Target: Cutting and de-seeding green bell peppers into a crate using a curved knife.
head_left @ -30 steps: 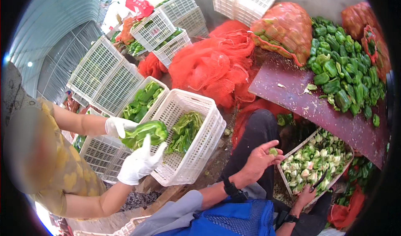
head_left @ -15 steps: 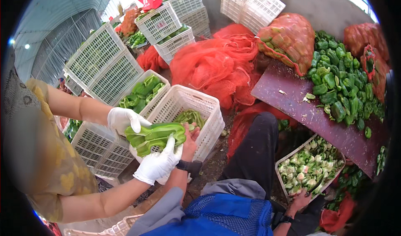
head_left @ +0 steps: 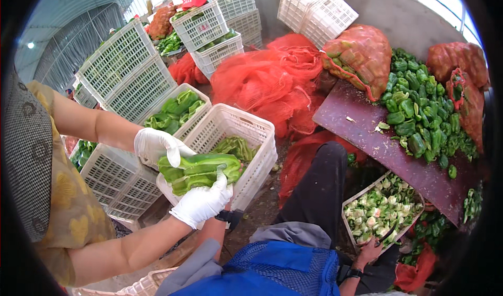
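Note:
A co-worker's white-gloved hands [head_left: 203, 200] grip large green bell peppers [head_left: 201, 171], split or hollowed, above a white crate [head_left: 251, 178]. My left forearm [head_left: 211, 233], with a black wristband [head_left: 230, 218], reaches up behind the lower glove. Most of my left hand is hidden by that glove and the peppers, so its fingers cannot be read. At the lower right, my right hand [head_left: 370, 253] rests at the near rim of a crate full of cut pepper cores [head_left: 380, 212]. Its fingers curl about a dark curved thing [head_left: 387, 234] too unclear to name.
Stacked white crates [head_left: 123, 70] stand left and behind. Red mesh netting [head_left: 272, 81] lies heaped ahead. On the right, whole green peppers [head_left: 424, 107] cover part of a dark red board [head_left: 361, 117], beside filled mesh sacks [head_left: 361, 55]. Green strips [head_left: 236, 147] lie inside the near crate.
The peppers and the gloved hands have shifted slightly right. My left hand, visible at the peppers' end earlier, is now mostly covered. My right hand stays at the crate of cores.

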